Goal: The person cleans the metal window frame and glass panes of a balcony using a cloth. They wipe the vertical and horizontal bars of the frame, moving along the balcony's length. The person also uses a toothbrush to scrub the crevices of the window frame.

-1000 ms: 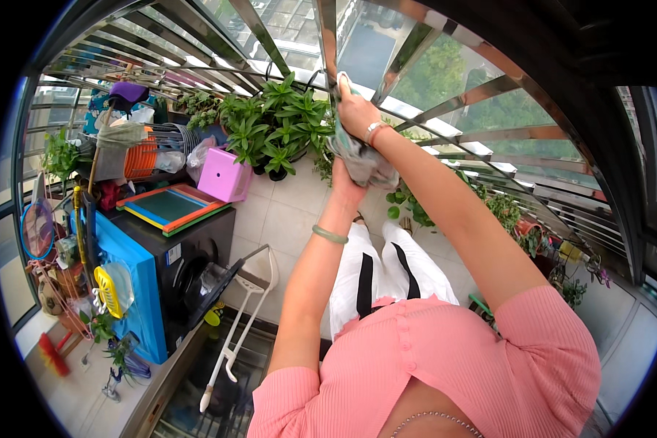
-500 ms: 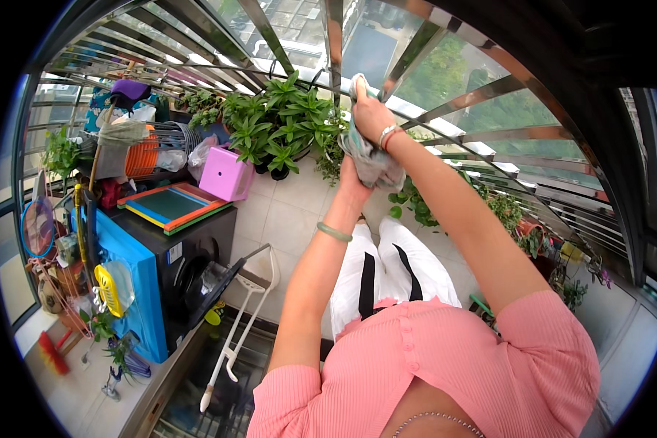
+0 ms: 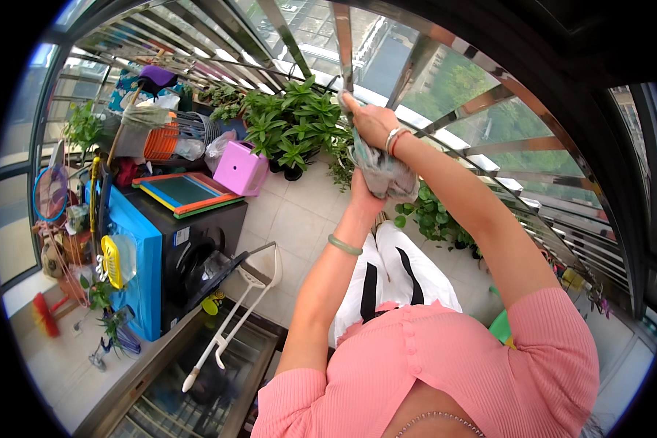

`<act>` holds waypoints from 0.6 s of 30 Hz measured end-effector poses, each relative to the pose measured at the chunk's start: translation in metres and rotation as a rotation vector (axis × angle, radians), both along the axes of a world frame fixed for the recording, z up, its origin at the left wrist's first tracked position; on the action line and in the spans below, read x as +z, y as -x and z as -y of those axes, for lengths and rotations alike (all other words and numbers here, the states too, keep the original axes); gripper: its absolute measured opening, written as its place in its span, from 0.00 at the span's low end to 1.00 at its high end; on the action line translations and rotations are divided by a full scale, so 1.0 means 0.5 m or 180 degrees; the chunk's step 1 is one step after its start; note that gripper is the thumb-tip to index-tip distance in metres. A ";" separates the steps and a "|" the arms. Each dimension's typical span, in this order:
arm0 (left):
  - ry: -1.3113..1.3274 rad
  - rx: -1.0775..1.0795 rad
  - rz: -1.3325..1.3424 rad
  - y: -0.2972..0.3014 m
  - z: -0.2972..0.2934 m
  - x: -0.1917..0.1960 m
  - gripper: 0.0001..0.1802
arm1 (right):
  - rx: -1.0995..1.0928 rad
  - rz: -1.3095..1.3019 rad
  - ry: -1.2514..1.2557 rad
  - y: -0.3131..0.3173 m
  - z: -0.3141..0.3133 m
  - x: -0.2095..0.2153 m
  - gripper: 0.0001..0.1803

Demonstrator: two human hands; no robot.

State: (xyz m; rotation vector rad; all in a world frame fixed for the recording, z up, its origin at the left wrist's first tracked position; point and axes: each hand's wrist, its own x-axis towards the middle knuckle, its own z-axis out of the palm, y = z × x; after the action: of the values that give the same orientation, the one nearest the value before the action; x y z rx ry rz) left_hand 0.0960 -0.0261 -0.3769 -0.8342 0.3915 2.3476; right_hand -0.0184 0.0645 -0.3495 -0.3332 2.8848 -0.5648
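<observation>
Left hand (image 3: 366, 193) partly hidden by cloth (image 3: 388, 178)

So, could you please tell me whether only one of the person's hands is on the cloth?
No, the right hand grips the upper part of the cloth while the left hand holds its bunched lower part.

Metal bars (image 3: 344, 44) ahead (perhaps passable between)

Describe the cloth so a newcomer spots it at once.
Start at the metal bars across the top. Below, the right hand and left hand hold a bunched cloth. Its limp, greyish fabric sets it apart from the leafy green plants beside it.
</observation>
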 end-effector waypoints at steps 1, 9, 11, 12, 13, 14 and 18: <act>-0.0190 0.0016 -0.0175 0.015 0.001 0.004 0.22 | 0.0009 0.0273 -0.0112 0.013 0.004 0.022 0.19; 0.0063 0.0023 -0.0059 -0.051 0.034 0.104 0.27 | -0.0063 0.0482 0.1661 -0.018 -0.017 0.042 0.25; -0.0288 0.0334 -0.0715 -0.038 0.097 0.148 0.27 | 0.0009 0.0854 0.2170 -0.002 0.036 0.146 0.26; -0.0473 0.0465 -0.1044 -0.030 0.132 0.165 0.27 | 0.0026 0.1039 0.2412 0.005 0.065 0.180 0.27; -0.0354 0.0515 -0.1373 -0.017 0.166 0.179 0.28 | -0.0034 0.0747 0.2628 0.011 0.092 0.189 0.27; -0.0233 0.0562 -0.1701 0.000 0.200 0.191 0.28 | -0.0037 0.0008 0.2605 0.026 0.124 0.170 0.26; 0.0247 0.0649 -0.1481 0.055 0.328 0.180 0.29 | -0.0213 -0.0121 0.1456 0.047 0.270 0.234 0.25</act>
State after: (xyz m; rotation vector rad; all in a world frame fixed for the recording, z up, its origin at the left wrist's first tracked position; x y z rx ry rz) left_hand 0.0687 -0.1899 -0.2869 -0.3639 0.6154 2.7293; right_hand -0.0420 -0.0706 -0.2325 -0.3104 2.7820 -1.2447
